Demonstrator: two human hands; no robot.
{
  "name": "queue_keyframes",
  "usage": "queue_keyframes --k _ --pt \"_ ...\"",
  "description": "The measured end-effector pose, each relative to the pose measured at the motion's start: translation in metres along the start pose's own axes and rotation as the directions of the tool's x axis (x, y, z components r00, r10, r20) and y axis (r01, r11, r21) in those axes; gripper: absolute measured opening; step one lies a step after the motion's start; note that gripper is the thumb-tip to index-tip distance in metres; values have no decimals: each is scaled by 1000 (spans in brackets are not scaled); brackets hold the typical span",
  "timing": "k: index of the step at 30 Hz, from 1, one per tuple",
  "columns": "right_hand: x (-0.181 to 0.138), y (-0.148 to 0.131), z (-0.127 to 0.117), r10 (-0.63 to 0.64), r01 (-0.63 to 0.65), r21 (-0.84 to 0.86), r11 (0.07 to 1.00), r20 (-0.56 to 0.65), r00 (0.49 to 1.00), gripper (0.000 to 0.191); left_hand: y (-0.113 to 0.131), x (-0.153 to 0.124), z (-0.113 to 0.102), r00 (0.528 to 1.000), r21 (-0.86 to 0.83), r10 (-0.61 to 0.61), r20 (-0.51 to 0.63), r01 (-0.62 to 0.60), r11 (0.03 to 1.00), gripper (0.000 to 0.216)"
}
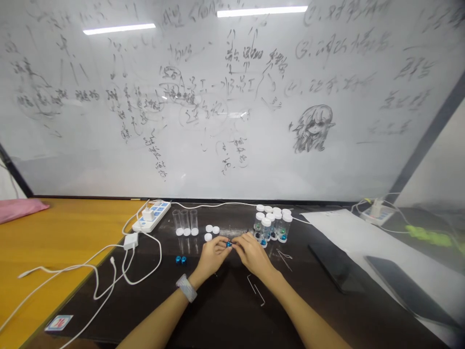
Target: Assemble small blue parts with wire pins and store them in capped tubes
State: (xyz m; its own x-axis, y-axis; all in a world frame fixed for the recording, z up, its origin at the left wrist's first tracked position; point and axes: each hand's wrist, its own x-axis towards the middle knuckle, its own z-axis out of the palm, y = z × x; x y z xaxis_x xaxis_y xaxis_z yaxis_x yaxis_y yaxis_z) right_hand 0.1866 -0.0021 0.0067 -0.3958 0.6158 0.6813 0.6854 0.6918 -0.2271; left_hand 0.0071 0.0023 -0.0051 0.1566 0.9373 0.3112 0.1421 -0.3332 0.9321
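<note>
"Spanning the far side: whiteboard (203,162), marked in black. Next, dark table (218,317); white paper sheet (392,249) at right; power strip (158,216) far left."

"Anything close to the hands?"

"Capped tubes (273,226), clustered just beyond the right hand (254,253), to its right. Three clear tubes (186,231) upright, far and left of the left hand (211,256)."

"Pose?"

"Forearms reach in from the near edge, converging mid-table. Left fingertips pinch a blue ball (228,245), centre. Right fingertips bunched at its right side; what they grip, cannot tell."
</note>
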Motion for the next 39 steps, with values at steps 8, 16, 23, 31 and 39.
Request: queue_keyframes --k 8,16,23,31,39 --pt "0 -4 0 -13 14 -139 990 10 1000 21 1 -1 2 1000 -17 1 -2 -1 1000 32" --pt "-1 -5 3 -11 18 -138 990 46 999 20 -5 1 1 1000 -31 9 15 -9 999 31" --pt "-1 -5 2 0 0 -30 1000 -11 1000 14 -2 0 0 1000 -20 13 10 -13 1000 31" --pt "0 -6 2 9 -11 -82 997 -20 1000 16 -7 1 1 1000 -30 14 22 -13 999 33" --pt "-1 -9 2 0 2 -91 996 16 1000 13 -11 2 0 1000 -42 12 19 -12 999 33"
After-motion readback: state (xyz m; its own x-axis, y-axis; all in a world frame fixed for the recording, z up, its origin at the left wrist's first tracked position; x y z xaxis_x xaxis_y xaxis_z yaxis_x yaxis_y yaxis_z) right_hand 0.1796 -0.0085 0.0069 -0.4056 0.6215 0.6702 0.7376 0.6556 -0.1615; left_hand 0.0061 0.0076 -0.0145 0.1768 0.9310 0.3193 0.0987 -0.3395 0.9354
